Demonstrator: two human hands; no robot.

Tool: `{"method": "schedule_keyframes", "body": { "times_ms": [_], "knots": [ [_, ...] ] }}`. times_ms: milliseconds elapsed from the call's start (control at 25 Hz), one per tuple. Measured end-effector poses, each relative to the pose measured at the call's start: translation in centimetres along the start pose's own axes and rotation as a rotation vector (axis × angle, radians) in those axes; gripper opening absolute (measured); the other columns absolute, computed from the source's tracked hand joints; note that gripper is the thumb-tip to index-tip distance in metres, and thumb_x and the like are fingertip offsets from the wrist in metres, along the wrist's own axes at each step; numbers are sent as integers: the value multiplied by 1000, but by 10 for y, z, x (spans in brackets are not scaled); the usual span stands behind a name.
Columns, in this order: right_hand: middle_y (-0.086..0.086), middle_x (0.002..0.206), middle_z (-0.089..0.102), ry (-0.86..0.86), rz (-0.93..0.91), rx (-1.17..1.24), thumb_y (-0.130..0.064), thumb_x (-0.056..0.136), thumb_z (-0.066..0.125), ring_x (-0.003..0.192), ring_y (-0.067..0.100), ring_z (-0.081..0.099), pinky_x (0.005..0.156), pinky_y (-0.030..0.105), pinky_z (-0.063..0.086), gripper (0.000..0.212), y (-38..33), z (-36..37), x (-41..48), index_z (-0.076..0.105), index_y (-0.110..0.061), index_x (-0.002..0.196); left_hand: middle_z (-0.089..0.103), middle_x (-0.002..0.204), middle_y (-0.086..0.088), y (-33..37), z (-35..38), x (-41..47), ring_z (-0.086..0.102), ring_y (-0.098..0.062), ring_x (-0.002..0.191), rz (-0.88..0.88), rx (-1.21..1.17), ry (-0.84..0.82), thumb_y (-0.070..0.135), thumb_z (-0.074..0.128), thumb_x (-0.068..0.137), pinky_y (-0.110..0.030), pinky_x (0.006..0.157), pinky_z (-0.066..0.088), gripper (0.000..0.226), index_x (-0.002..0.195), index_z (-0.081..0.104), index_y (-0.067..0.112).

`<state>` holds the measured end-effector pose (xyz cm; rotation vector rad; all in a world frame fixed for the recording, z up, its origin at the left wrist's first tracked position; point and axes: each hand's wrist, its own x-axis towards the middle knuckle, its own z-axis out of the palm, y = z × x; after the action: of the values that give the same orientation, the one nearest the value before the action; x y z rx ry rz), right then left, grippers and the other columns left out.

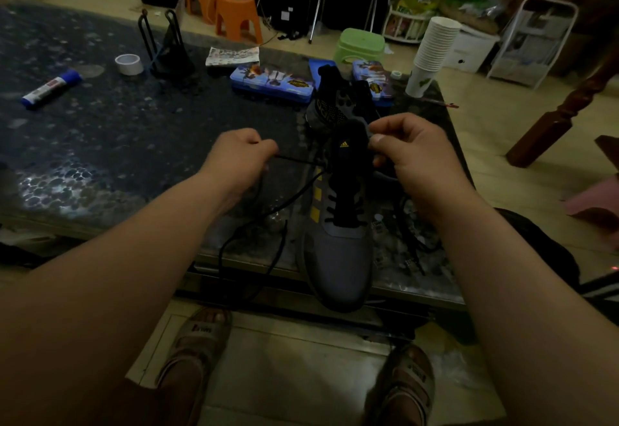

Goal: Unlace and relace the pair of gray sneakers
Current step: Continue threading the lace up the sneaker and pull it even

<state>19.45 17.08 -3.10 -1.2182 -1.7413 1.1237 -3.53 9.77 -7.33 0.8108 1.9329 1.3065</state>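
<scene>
Glue stick [51,89], tape roll [129,64], paper cup stack [432,53], orange stools [225,6].

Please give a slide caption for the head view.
Left hand pinches a black shoelace taut while right hand grips the black tongue of a gray sneaker with yellow stripes.

dim, underexposed wide-angle view; edges bow outward, faint glare on the table [100,171].

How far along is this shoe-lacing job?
Done: on the near sneaker, the lower eyelets carry crossed lace. In hand: the left hand pulls a lace end sideways while the right hand pinches that sneaker's top. Left: the far sneaker looks unlaced, with a loose lace on the table. Whether this is unlacing or relacing, I cannot tell.
</scene>
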Motion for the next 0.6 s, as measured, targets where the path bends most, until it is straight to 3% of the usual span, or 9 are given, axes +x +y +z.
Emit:
{"method": "schedule_keyframes", "body": {
  "times_ms": [80, 120, 200, 280, 320, 400, 480, 560, 600],
  "knots": [
    [2, 97, 75, -14, 5, -20, -10, 98, 65, 79, 10, 71, 74, 26, 56, 14, -1, 3, 1, 71, -19, 106, 67, 80, -8, 2, -1, 2, 73, -19, 74, -160, -443, -57, 8, 55, 98, -33, 76, 61, 13, 87, 57, 14],
    [1, 98, 75, 0, 6, -7, -9, 98, 65, 84, 11, 72, 77, 26, 58, 15, -1, 3, 1, 72, -20, 106, 65, 76, -6, 4, -2, 2, 75, -20, 74, -223, -659, -111, 5, 52, 99, -37, 78, 64, 10, 93, 55, 13],
    [0, 98, 74, 53, 18, -21, -9, 99, 64, 88, 12, 71, 77, 27, 59, 14, -1, 5, 1, 71, -20, 104, 52, 60, 0, 4, -4, 3, 64, -16, 56, -248, -782, -154, 9, 52, 102, -39, 72, 65, 8, 96, 53, 15],
    [1, 97, 71, 58, 89, -109, -17, 99, 64, 91, 17, 70, 79, 35, 62, 6, 4, 4, -2, 68, -20, 101, 43, 56, 3, -1, -9, 7, 45, -13, 47, -176, -575, -84, 16, 57, 102, -37, 66, 61, 14, 90, 52, 20],
    [3, 97, 70, 7, 136, -187, -26, 99, 67, 92, 21, 70, 81, 40, 61, 6, 7, 5, -6, 66, -20, 100, 45, 59, 1, -4, -13, 9, 44, -14, 49, -95, -400, -12, 19, 61, 101, -38, 65, 59, 18, 86, 51, 20],
    [4, 92, 67, -145, 211, -368, -48, 93, 71, 87, 22, 67, 79, 44, 60, 34, 18, 5, -16, 61, -16, 99, 51, 71, -3, -10, -21, 11, 52, -19, 62, 96, -44, 121, 26, 66, 99, -39, 65, 55, 23, 83, 51, 18],
    [3, 88, 63, -222, 246, -484, -59, 90, 70, 80, 20, 64, 71, 42, 58, 47, 26, 8, -25, 56, -15, 96, 55, 81, -5, -15, -23, 11, 53, -19, 71, 164, 166, 180, 32, 64, 100, -35, 64, 47, 25, 86, 52, 16],
    [5, 93, 62, -211, 261, -497, -62, 90, 68, 85, 23, 65, 78, 50, 61, 49, 34, 10, -29, 52, -17, 95, 56, 111, -9, -20, -21, 12, 57, -21, 85, 84, 292, 156, 39, 63, 100, -36, 79, 48, 22, 95, 55, 18],
    [5, 95, 62, -201, 271, -481, -64, 90, 66, 88, 25, 65, 80, 53, 61, 49, 35, 10, -31, 51, -17, 95, 47, 130, -11, -20, -21, 8, 58, -26, 98, 24, 371, 129, 41, 64, 99, -41, 91, 49, 23, 105, 57, 20]
  ]
}}
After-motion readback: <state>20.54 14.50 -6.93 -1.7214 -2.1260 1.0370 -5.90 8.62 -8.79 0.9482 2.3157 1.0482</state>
